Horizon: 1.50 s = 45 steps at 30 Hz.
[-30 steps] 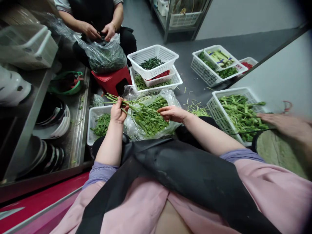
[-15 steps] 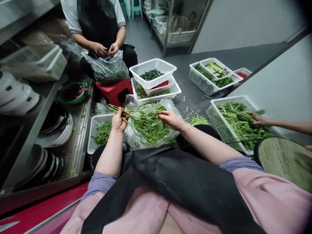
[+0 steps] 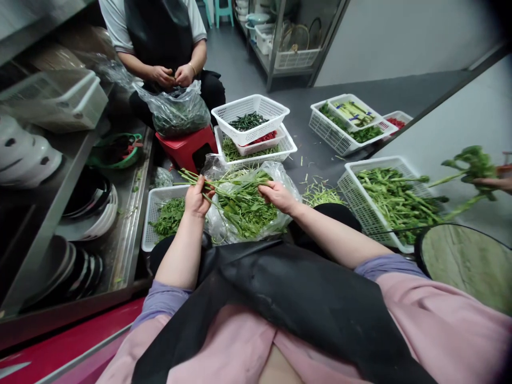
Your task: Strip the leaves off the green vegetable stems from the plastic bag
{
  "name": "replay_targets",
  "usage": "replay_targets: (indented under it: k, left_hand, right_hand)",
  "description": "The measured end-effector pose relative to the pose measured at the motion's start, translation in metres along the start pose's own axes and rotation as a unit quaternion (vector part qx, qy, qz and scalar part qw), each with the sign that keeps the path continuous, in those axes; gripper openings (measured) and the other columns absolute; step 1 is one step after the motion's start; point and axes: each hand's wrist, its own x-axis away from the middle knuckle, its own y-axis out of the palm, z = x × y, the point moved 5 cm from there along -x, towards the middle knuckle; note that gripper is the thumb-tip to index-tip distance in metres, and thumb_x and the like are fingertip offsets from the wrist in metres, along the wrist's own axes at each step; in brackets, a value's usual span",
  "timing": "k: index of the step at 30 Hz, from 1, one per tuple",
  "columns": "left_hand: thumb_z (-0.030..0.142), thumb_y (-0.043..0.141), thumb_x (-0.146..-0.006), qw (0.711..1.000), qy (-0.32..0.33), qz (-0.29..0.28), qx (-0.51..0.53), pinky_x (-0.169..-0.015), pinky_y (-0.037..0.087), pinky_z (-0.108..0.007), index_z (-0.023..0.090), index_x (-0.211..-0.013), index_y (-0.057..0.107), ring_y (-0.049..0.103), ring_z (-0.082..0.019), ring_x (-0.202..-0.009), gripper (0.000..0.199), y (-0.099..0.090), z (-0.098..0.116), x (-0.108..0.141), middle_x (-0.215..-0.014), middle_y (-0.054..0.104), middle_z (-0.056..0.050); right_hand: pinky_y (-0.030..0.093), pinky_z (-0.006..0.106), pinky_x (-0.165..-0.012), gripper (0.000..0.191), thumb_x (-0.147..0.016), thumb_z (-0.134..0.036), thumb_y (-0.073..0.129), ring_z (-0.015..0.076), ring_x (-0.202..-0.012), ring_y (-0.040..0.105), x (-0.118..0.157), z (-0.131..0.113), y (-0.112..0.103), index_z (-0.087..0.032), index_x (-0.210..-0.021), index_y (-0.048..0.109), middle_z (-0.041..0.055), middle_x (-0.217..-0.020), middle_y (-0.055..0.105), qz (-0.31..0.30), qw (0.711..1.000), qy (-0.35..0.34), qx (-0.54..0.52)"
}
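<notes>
My left hand [image 3: 197, 199] is closed round the stem ends of a small bunch of leafy green stems [image 3: 230, 184]. At the leafy end, my right hand [image 3: 280, 195] pinches some of the same greens between thumb and fingers. The bunch stretches between both hands, over an open clear plastic bag [image 3: 291, 184] full of cut greens [image 3: 252, 217]. Close by my left wrist, a white basket [image 3: 149, 223] holds more leafy greens [image 3: 170, 216]. Past my right hand, a heap of pale stem trimmings [image 3: 322, 193] lies on the floor.
Stacked white baskets [image 3: 218, 116] with green and red chillies stand ahead. A co-worker [image 3: 158, 32] sits behind a red stool [image 3: 184, 149] bearing a bag. Rightward are a basket of green stalks [image 3: 343, 184], a round board [image 3: 464, 261] and another person's hand [image 3: 500, 182]. Metal shelving [image 3: 124, 250] flanks my left.
My hands keep nearly the same place and hold on the greens. At the right, the other person's hand has lifted some green stalks out of the basket, moving right.
</notes>
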Motion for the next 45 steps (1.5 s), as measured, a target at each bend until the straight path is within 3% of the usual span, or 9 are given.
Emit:
replay_targets:
  k: [6, 12, 19, 21, 27, 31, 35, 41, 45]
  left_hand:
    - [0.032, 0.072, -0.08, 0.999, 0.042, 0.018, 0.021, -0.037, 0.04, -0.011, 0.016, -0.07, 0.052, 0.056, -0.005, -0.044, 0.028, -0.004, 0.016, -0.001, -0.058, 0.06, 0.004]
    - [0.027, 0.053, -0.094, 0.991, 0.04, 0.066, 0.106, -0.04, 0.04, -0.006, 0.016, -0.067, 0.051, 0.054, -0.001, -0.046, 0.03, -0.024, 0.038, -0.013, -0.056, 0.057, 0.003]
    - [0.03, 0.063, -0.088, 0.989, 0.077, 0.058, 0.115, -0.044, 0.047, -0.009, 0.017, -0.065, 0.054, 0.057, -0.004, -0.05, 0.028, -0.047, 0.044, -0.035, -0.056, 0.057, 0.003]
    - [0.03, 0.062, -0.088, 0.989, 0.071, 0.066, 0.11, -0.044, 0.047, -0.009, 0.017, -0.065, 0.054, 0.057, -0.005, -0.051, 0.028, -0.048, 0.041, -0.036, -0.055, 0.057, 0.002]
    - [0.024, 0.053, -0.094, 0.978, 0.057, 0.121, 0.159, -0.044, 0.044, -0.009, 0.015, -0.066, 0.051, 0.055, -0.004, -0.047, 0.03, -0.036, 0.036, -0.023, -0.054, 0.056, 0.003]
    - [0.022, 0.051, -0.094, 0.981, 0.056, 0.106, 0.153, -0.044, 0.044, -0.01, 0.014, -0.066, 0.05, 0.056, -0.004, -0.047, 0.029, -0.021, 0.031, -0.014, -0.054, 0.056, 0.003]
    - [0.021, 0.051, -0.094, 0.984, 0.057, 0.116, 0.126, -0.044, 0.044, -0.011, 0.014, -0.067, 0.05, 0.055, -0.005, -0.045, 0.028, -0.015, 0.027, -0.009, -0.052, 0.056, 0.003]
    - [0.019, 0.051, -0.094, 0.974, 0.077, 0.163, 0.135, -0.046, 0.046, -0.011, 0.014, -0.067, 0.049, 0.055, -0.005, -0.046, 0.028, -0.025, 0.034, -0.012, -0.052, 0.056, 0.003]
    - [0.02, 0.049, -0.095, 0.977, 0.046, 0.146, 0.151, -0.046, 0.046, -0.012, 0.014, -0.065, 0.049, 0.055, -0.005, -0.047, 0.03, -0.022, 0.031, -0.014, -0.053, 0.056, 0.002]
  right_hand:
    - [0.026, 0.028, -0.058, 0.027, -0.074, -0.029, 0.051, 0.0133, -0.059, 0.038, -0.002, -0.012, -0.036, -0.02, -0.053, 0.036, 0.0015, -0.056, 0.043, 0.185, 0.934, -0.078, 0.297]
    - [0.029, 0.03, -0.06, 0.028, -0.086, -0.025, 0.038, 0.0154, -0.058, 0.042, -0.009, 0.018, -0.086, -0.018, -0.061, 0.049, 0.0057, -0.06, 0.053, 0.259, 0.893, 0.024, 0.368]
    - [0.045, 0.032, -0.078, 0.028, -0.08, -0.025, 0.061, 0.0237, -0.094, 0.06, 0.003, 0.077, 0.014, -0.015, -0.105, 0.066, 0.0172, -0.114, 0.064, -0.146, 0.863, 0.019, 0.484]
    - [0.046, 0.034, -0.083, 0.039, -0.076, -0.02, 0.065, 0.0264, -0.105, 0.058, 0.007, 0.076, 0.025, -0.016, -0.115, 0.064, 0.0178, -0.128, 0.057, -0.169, 0.852, 0.007, 0.494]
    - [0.046, 0.033, -0.087, 0.029, -0.084, -0.009, 0.044, 0.021, -0.096, 0.059, 0.019, -0.009, 0.003, -0.015, -0.098, 0.068, 0.0106, -0.1, 0.065, 0.096, 0.901, -0.184, 0.382]
    - [0.045, 0.027, -0.077, 0.025, -0.091, -0.029, 0.048, 0.0187, -0.089, 0.059, 0.021, -0.041, 0.04, -0.016, -0.1, 0.068, 0.0099, -0.097, 0.064, 0.054, 0.885, -0.215, 0.41]
    - [0.04, 0.025, -0.068, 0.028, -0.091, -0.029, 0.044, 0.0155, -0.076, 0.055, 0.009, -0.032, 0.057, -0.016, -0.077, 0.064, 0.0079, -0.082, 0.062, 0.022, 0.886, -0.176, 0.429]
    - [0.039, 0.024, -0.059, 0.023, -0.084, -0.029, 0.041, 0.0126, -0.06, 0.045, -0.007, 0.012, -0.015, -0.02, -0.064, 0.047, -0.001, -0.06, 0.047, 0.183, 0.977, -0.039, 0.103]
    - [0.041, 0.022, -0.058, 0.015, -0.083, -0.029, 0.05, 0.0096, -0.057, 0.048, -0.021, 0.039, -0.025, -0.019, -0.071, 0.05, -0.0027, -0.064, 0.051, 0.134, 0.983, 0.085, -0.089]
